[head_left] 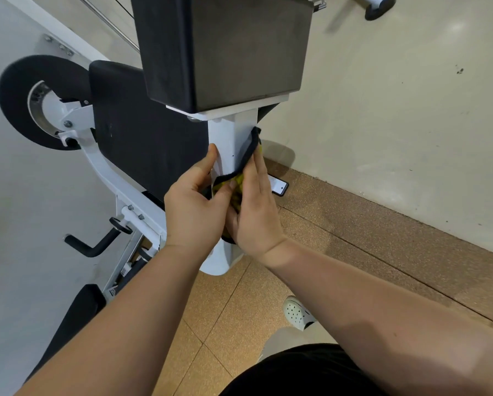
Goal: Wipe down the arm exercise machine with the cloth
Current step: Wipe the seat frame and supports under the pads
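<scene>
A: Underfoot?

B: Cork-brown floor tiles [225, 324], meeting paler flooring farther off. Nearest, a white perforated shoe [298, 312], then two bare forearms reaching forward.

A: Likely trouble from here?

B: Probably the cloth [236, 184] slipping free and dropping, held by only a pinch and a flat palm. Possibly a wide sweep knocking the phone [278, 185], lying on the floor just behind the right hand [256, 212].

A: Cloth against the hands?

B: Yellow with a dark hem, sandwiched between both. Left hand [195, 207] pinching its lower edge, forefinger along the left side of the white post [231, 138]. Right hand laid flat, fingers straight, pressing it to the post's right side.

A: Farther off?

B: Black pad [225, 47] topping the post; foam roller [39, 101] far left.
</scene>
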